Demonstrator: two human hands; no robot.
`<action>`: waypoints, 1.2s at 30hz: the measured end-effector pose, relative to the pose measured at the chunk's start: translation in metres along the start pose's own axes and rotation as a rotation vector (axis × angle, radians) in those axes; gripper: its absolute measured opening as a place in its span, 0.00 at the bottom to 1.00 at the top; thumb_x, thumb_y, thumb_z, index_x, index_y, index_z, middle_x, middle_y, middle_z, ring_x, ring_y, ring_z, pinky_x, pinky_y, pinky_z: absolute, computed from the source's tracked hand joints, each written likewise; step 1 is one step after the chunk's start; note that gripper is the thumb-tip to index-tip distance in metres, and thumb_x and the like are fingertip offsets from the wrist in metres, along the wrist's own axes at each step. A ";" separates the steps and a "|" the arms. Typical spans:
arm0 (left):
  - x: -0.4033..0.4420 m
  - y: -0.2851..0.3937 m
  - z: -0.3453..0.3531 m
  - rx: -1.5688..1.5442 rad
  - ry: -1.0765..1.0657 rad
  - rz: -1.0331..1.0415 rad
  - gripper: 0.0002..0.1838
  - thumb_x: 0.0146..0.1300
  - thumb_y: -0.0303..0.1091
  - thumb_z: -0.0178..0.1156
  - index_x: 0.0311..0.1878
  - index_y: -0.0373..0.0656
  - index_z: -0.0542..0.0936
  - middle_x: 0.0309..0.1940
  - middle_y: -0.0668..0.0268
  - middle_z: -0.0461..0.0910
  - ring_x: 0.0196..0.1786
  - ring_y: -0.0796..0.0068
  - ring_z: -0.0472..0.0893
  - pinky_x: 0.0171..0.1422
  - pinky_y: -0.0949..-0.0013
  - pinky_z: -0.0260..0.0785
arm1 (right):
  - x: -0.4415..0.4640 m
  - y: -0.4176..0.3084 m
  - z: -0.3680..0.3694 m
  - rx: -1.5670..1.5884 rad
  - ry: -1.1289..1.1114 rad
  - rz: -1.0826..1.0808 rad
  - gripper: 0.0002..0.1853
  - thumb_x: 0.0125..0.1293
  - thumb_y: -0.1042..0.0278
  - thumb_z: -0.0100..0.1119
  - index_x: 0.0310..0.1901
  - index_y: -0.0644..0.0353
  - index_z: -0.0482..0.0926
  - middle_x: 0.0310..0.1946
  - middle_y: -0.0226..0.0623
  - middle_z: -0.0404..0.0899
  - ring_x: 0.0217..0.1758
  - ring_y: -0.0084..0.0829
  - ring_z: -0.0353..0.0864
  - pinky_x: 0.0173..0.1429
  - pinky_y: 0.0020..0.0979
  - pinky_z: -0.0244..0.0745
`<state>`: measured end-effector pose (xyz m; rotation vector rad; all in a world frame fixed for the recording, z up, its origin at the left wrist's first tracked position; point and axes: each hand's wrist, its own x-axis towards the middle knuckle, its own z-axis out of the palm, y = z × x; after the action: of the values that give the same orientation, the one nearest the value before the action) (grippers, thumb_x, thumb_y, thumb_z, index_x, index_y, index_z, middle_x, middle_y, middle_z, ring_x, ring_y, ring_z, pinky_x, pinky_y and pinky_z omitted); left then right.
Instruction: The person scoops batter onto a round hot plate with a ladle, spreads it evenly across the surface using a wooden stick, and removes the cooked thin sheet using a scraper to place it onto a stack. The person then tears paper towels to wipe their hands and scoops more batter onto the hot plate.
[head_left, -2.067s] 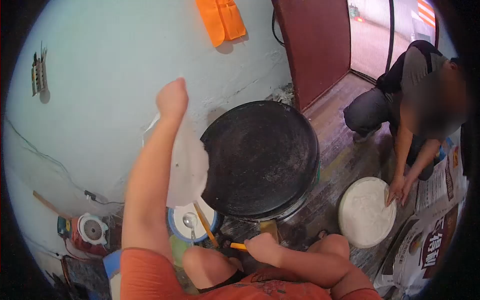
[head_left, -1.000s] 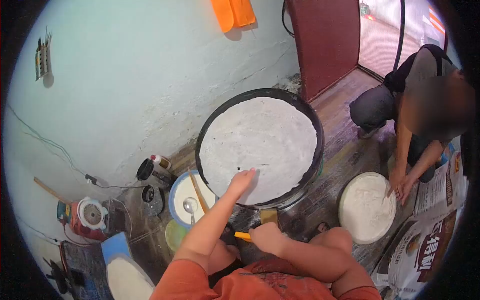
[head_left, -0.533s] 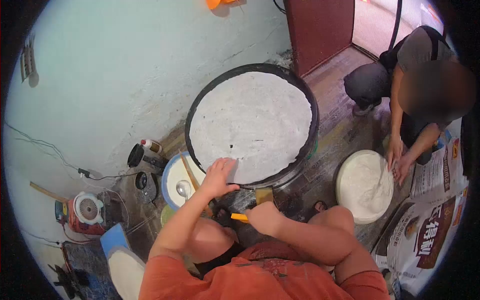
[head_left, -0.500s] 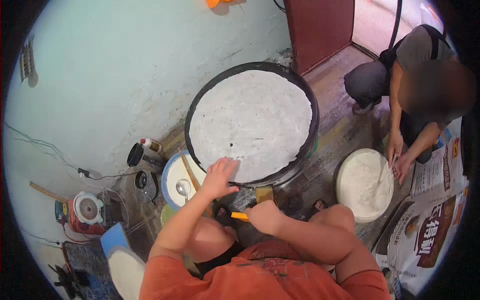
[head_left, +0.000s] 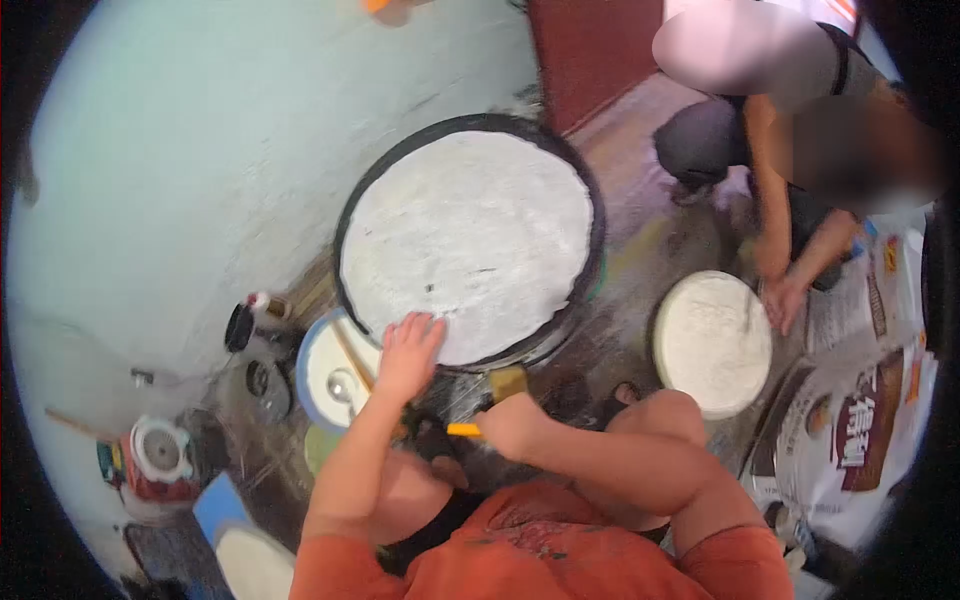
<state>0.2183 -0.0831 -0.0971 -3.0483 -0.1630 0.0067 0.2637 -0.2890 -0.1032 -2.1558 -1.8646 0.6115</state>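
A large round black griddle stands in the middle, with a thin white sheet of batter or dough covering most of it. My left hand is at the griddle's lower left edge, fingers stretched over the sheet's border. Below the griddle my right hand is closed round a yellow handle. To the left sits a blue-rimmed basin of white batter; a metal ladle and a wooden stick rest in it.
At the right a person crouches, hands at a round tub of white dough. Printed sacks lie beside them. A small fan, dark containers and a white oval container are at the left.
My left hand, raised earlier with the hanging white sheet, has come down to the griddle's near edge. The sheet now lies on the griddle. My right hand keeps the yellow handle. The view has shifted.
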 end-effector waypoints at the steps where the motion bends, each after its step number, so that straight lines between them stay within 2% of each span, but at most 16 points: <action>1: 0.000 0.000 -0.001 0.001 -0.007 -0.012 0.35 0.41 0.28 0.62 0.58 0.51 0.65 0.57 0.62 0.63 0.64 0.61 0.59 0.63 0.49 0.52 | 0.000 -0.001 -0.002 -0.004 0.006 0.042 0.09 0.56 0.65 0.49 0.31 0.58 0.78 0.21 0.37 0.78 0.25 0.35 0.80 0.25 0.38 0.72; 6: -0.001 -0.001 -0.010 -0.058 -0.039 0.006 0.36 0.41 0.28 0.62 0.59 0.48 0.65 0.58 0.61 0.63 0.64 0.57 0.58 0.64 0.49 0.51 | -0.001 -0.007 -0.016 -0.055 -0.132 0.041 0.08 0.53 0.66 0.52 0.29 0.56 0.81 0.23 0.36 0.80 0.27 0.34 0.81 0.27 0.37 0.73; 10: -0.001 -0.005 -0.006 -0.121 0.029 -0.015 0.35 0.41 0.26 0.60 0.59 0.45 0.65 0.57 0.58 0.63 0.63 0.55 0.59 0.64 0.51 0.51 | 0.004 -0.008 -0.005 -0.031 -0.065 0.071 0.08 0.52 0.67 0.52 0.29 0.57 0.81 0.23 0.35 0.80 0.28 0.35 0.81 0.28 0.37 0.73; 12: 0.002 0.001 -0.013 -0.146 0.048 -0.032 0.35 0.41 0.24 0.58 0.59 0.43 0.66 0.57 0.57 0.64 0.62 0.54 0.60 0.64 0.54 0.52 | 0.001 -0.012 -0.013 -0.030 -0.154 0.062 0.08 0.52 0.66 0.53 0.29 0.55 0.82 0.27 0.33 0.81 0.33 0.33 0.81 0.32 0.35 0.73; 15: 0.004 -0.001 -0.010 -0.134 0.083 -0.015 0.35 0.40 0.23 0.58 0.59 0.43 0.65 0.56 0.57 0.64 0.62 0.53 0.60 0.64 0.54 0.52 | -0.002 -0.011 -0.016 -0.039 -0.180 0.070 0.08 0.52 0.66 0.54 0.31 0.55 0.82 0.29 0.33 0.81 0.34 0.34 0.80 0.32 0.36 0.73; 35: 0.005 -0.005 -0.011 -0.212 0.077 -0.022 0.35 0.41 0.24 0.60 0.59 0.44 0.64 0.56 0.58 0.65 0.60 0.52 0.63 0.62 0.53 0.53 | 0.002 -0.009 -0.008 -0.016 -0.190 0.077 0.10 0.51 0.66 0.55 0.32 0.56 0.83 0.31 0.34 0.81 0.35 0.34 0.81 0.34 0.35 0.74; 36: 0.005 -0.001 -0.013 -0.199 0.125 -0.003 0.34 0.39 0.22 0.60 0.56 0.41 0.66 0.54 0.56 0.66 0.58 0.51 0.65 0.60 0.55 0.56 | 0.001 -0.009 -0.009 -0.020 -0.189 0.082 0.09 0.51 0.66 0.55 0.32 0.56 0.83 0.31 0.34 0.81 0.35 0.34 0.81 0.34 0.35 0.74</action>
<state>0.2234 -0.0829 -0.0840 -3.2335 -0.1682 -0.2118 0.2601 -0.2852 -0.0918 -2.2672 -1.8875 0.8445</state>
